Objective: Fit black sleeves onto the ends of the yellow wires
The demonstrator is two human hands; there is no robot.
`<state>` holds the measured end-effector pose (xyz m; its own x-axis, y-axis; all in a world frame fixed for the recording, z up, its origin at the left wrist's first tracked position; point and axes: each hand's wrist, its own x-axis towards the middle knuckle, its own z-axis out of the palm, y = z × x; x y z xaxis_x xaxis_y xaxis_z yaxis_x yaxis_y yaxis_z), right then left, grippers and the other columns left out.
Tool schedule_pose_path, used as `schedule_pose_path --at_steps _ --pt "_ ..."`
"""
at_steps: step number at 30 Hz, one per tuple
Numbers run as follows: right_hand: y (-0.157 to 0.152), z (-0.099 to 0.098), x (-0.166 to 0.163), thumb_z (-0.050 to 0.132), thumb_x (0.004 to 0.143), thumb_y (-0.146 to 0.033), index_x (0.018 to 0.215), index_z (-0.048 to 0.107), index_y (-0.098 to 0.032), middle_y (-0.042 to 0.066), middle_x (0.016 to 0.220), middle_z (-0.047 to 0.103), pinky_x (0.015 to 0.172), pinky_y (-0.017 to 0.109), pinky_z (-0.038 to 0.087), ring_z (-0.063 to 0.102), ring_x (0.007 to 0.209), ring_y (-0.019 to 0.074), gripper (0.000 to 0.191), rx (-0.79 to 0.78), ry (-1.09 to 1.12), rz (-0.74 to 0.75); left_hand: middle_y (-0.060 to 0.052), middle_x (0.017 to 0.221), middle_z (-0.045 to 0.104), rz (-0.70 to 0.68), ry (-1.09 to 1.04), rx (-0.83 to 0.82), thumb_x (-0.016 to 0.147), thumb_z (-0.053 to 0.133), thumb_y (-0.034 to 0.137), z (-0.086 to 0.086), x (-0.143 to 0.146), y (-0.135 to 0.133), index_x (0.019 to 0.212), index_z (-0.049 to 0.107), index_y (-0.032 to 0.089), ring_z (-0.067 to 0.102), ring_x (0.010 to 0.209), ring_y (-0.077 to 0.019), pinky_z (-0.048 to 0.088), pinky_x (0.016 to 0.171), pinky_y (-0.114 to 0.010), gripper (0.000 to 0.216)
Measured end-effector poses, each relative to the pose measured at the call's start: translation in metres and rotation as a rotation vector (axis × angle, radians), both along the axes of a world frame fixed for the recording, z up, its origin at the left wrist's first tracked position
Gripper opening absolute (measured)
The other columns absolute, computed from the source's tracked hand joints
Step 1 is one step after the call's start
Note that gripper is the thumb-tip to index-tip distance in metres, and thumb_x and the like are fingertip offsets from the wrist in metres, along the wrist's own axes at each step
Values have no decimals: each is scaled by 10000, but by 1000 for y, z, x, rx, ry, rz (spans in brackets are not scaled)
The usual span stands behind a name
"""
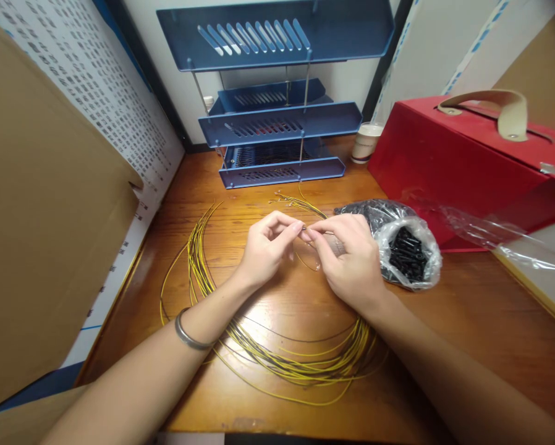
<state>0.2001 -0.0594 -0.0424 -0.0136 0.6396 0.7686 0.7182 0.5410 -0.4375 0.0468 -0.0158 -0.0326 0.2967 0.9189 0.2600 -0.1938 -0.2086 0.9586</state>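
Note:
My left hand [267,246] and my right hand [349,259] meet over the middle of the wooden desk [467,321], fingertips pinched together on the end of a thin yellow wire [308,262]. A tiny dark part shows between the fingertips; I cannot make out what it is. A large coil of yellow wires [268,352] lies on the desk under my wrists. Right of my right hand sits a clear plastic bag of small black parts [405,250], mouth open.
A blue stacked letter tray [277,117] stands at the back. A red box with a tan handle [467,154] is at the right, a paper cup [365,141] beside it. Cardboard panels [41,204] wall the left side. Loose plastic film [495,232] lies right.

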Motion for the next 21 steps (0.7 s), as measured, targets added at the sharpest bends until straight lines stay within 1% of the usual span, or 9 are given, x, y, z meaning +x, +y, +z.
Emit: schedule_pose_path --at_steps 2,6,10,13,18,21 --pt "0 0 0 646 913 -139 879 657 -216 17 847 707 805 379 438 594 831 203 85 -10 3 0 -27 693 724 -1 5 2 812 750 349 0 0 0 768 648 129 528 444 -58 442 428 -173 247" --pt "0 -1 1 664 904 -174 882 658 -213 28 870 710 814 391 442 593 857 220 45 -22 9 -62 -29 688 718 15 6 -2 808 747 370 0 -1 1 777 636 137 534 457 -67 439 436 -181 260" --pt "1 0 1 645 914 -169 858 649 -213 31 847 705 801 390 446 591 837 221 71 -13 0 -95 -24 698 715 -5 -21 -77 852 668 411 -2 -2 2 918 627 153 525 423 -78 429 428 -203 269" --pt "1 1 1 642 915 -163 848 643 -213 31 831 697 796 381 452 591 834 218 83 7 9 -107 -19 699 711 -39 -43 -91 850 663 382 -3 -2 1 941 610 154 536 435 -79 439 438 -200 251" --pt "0 3 1 636 917 -139 858 634 -207 28 833 693 790 371 453 595 823 206 91 17 5 -44 -40 753 734 -127 -36 -64 851 674 380 -4 -2 1 906 584 146 563 453 -80 448 442 -198 256" --pt "-1 3 1 638 917 -146 858 628 -213 24 833 697 801 377 455 603 821 206 89 13 8 -13 -30 726 719 -113 -30 -47 846 681 393 -3 -2 0 893 593 147 557 449 -80 446 440 -197 266"
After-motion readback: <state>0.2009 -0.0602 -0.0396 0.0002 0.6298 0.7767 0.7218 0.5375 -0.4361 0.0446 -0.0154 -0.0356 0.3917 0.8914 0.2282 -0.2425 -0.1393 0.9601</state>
